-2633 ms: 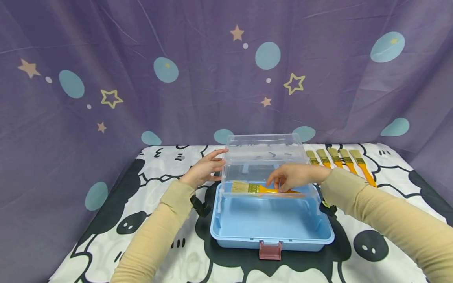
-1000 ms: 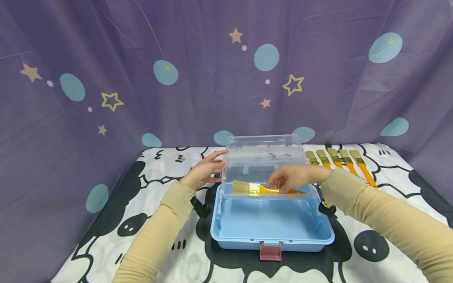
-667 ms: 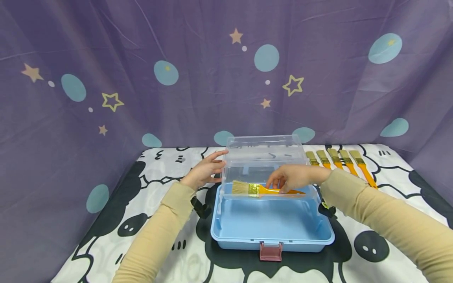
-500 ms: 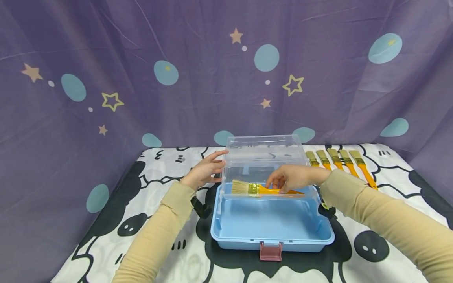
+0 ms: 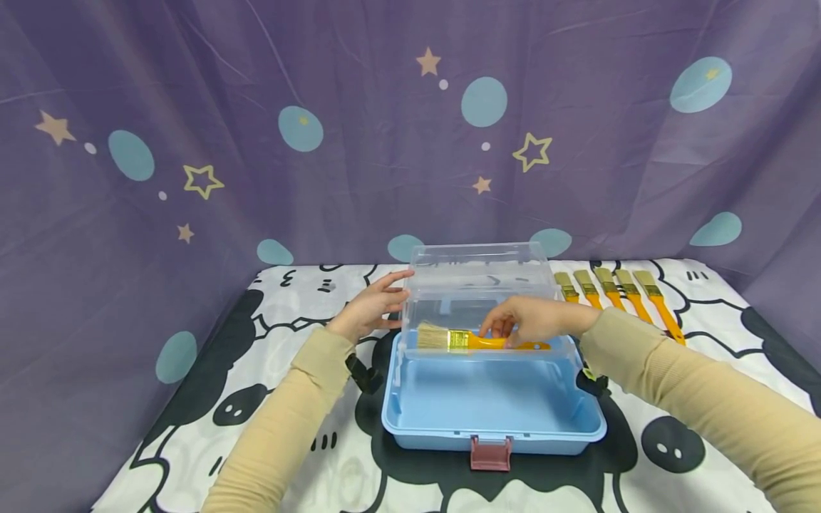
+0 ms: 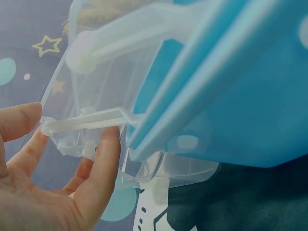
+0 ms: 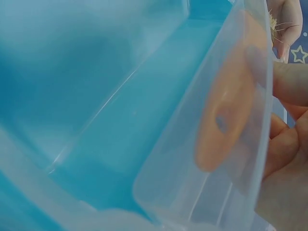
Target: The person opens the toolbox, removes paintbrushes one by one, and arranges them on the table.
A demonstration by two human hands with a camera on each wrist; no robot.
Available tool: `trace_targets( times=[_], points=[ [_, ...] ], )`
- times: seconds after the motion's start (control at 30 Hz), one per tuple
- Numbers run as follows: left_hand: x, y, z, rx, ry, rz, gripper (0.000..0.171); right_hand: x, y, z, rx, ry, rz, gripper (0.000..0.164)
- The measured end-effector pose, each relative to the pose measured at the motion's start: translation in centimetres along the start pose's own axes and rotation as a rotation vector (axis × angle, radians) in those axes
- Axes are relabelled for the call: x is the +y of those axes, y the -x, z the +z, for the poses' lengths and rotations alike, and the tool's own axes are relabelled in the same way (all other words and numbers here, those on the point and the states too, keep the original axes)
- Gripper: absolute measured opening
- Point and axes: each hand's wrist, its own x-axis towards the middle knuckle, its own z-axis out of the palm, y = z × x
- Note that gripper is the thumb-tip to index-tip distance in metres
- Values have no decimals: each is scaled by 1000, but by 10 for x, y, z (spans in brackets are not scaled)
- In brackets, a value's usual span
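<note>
A paintbrush [image 5: 490, 343] with pale bristles and an orange handle lies level over the clear tray [image 5: 423, 354] of a light blue storage box [image 5: 490, 399]. My right hand [image 5: 532, 318] pinches its handle from above. In the right wrist view, the orange handle [image 7: 226, 110] with its hole shows through the translucent tray wall. My left hand [image 5: 368, 306] is spread at the left side of the raised clear part, fingertips touching it. In the left wrist view, fingers and thumb are fairly straight beside the clear hinge arms [image 6: 91, 120].
Several more paintbrushes [image 5: 648, 285] lie in a row right of the box, partly behind my right forearm. The clear lid [image 5: 481, 267] stands raised at the back. A pink latch [image 5: 490, 454] hangs at the box's front. A patterned cloth [image 5: 321, 456] covers the table; a purple curtain [image 5: 372, 185] hangs behind.
The paintbrush has risen slightly and shifted a little left in my right hand, its handle end showing more clearly. My left hand stays at the clear part. The box has not moved.
</note>
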Motion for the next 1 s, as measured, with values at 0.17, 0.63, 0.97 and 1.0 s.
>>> trace_targets(
  times=[0.17, 0.63, 0.97, 1.0],
  points=[
    [0, -1, 0, 3, -7, -2, 47, 2, 0, 0, 8, -15, -9, 35],
    [0, 0, 2, 16, -7, 2, 48, 1, 5, -3, 54, -19, -2, 33],
    [-1, -1, 0, 8, -11, 3, 48, 3, 10, -9, 58, -50, -18, 34],
    [-1, 0, 0, 9, -12, 3, 47, 3, 10, -9, 60, -48, -18, 34]
  ],
)
